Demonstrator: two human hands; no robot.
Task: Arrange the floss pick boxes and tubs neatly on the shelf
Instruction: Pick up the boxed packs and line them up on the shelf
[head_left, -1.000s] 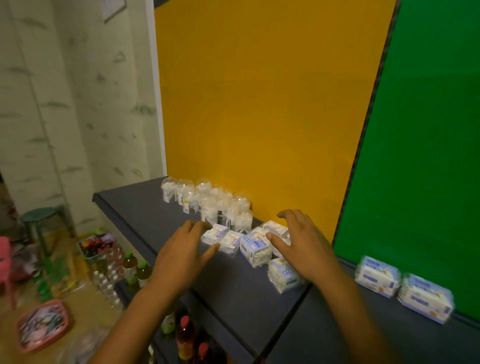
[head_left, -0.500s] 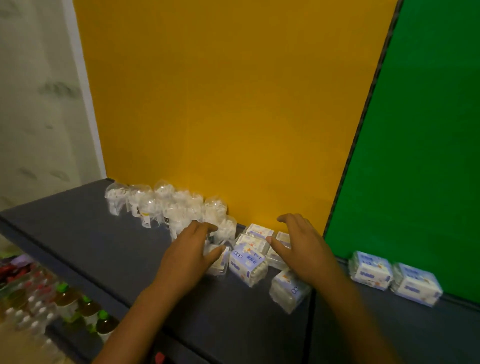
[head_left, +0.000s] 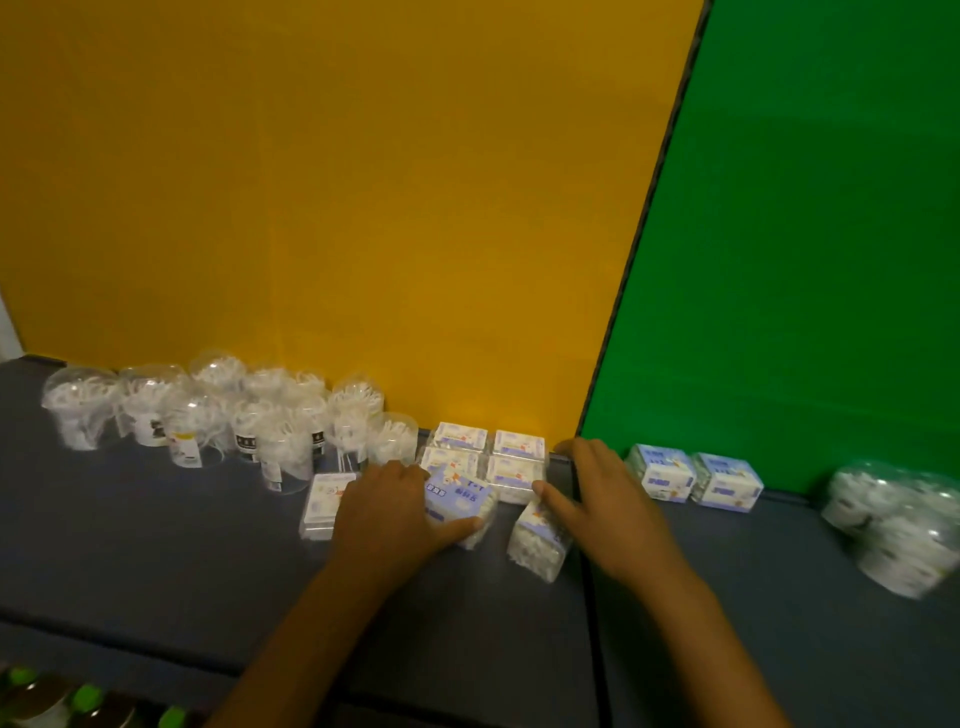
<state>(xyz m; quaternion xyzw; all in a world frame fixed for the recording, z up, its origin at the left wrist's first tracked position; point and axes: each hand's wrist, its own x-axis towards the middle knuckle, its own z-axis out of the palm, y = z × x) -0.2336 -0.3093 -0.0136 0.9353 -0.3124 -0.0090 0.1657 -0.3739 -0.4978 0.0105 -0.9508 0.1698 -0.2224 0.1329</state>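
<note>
From the head camera, the left hand (head_left: 387, 512) grasped a tilted floss pick box (head_left: 457, 501) near the middle of the grey shelf (head_left: 156, 561), thumb curled along its front. The right hand (head_left: 605, 506) lay with released, straight fingers against another tipped box (head_left: 535, 543). Four boxes (head_left: 488, 457) sat flat at the shelf's back edge. Clear tubs (head_left: 218, 410) clustered toward the back left, and two boxes (head_left: 693, 480) stood toward the right.
</note>
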